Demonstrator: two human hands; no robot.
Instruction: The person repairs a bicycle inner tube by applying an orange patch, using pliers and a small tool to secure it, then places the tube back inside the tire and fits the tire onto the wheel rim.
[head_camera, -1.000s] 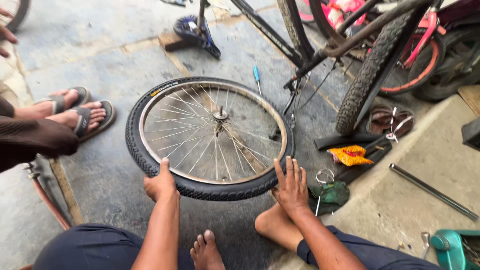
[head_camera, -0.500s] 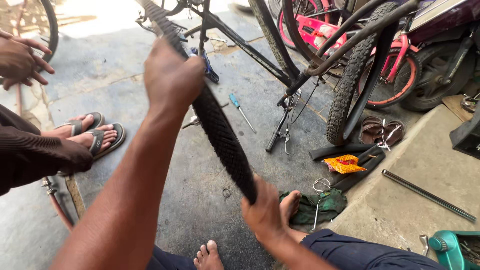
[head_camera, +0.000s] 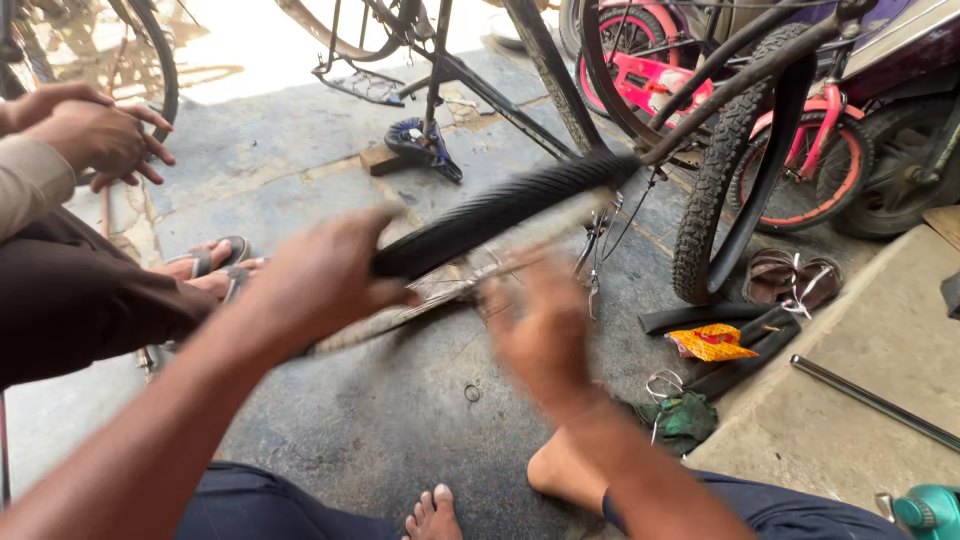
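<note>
Wheel now near-flat from upright, axis toward upper right, left hand gripping.

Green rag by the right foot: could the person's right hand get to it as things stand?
Probably yes. The green rag lies on the ground just below and right of the right hand, with nothing between them. The hand is blurred and seems free of the wheel, which the left hand grips.

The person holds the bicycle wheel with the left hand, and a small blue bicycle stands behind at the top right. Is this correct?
Not quite. In the head view the small bicycle at the top right is pink, not blue. The left hand does hold the bicycle wheel.
</note>
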